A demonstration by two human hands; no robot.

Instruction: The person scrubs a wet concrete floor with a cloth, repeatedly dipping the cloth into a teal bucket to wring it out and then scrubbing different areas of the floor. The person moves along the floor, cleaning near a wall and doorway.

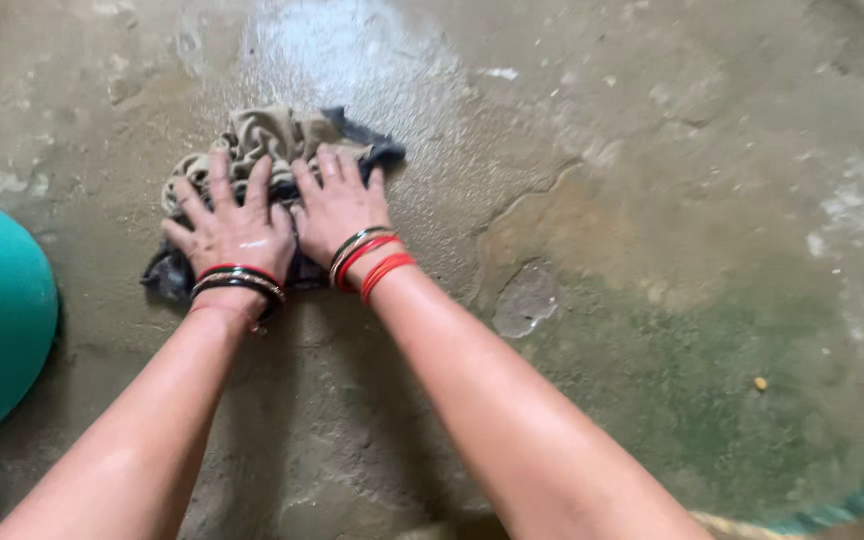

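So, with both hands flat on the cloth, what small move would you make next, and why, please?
Probably push the cloth forward over the wet floor. Both the left hand and right hand press it flat, and a shiny wet patch lies just ahead of it.

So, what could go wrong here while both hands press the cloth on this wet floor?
1. The floor looks wet and shiny, so the left hand and right hand might slide forward on the cloth.
2. The concrete is rough and chipped near the cloth; the fingers could scrape it.
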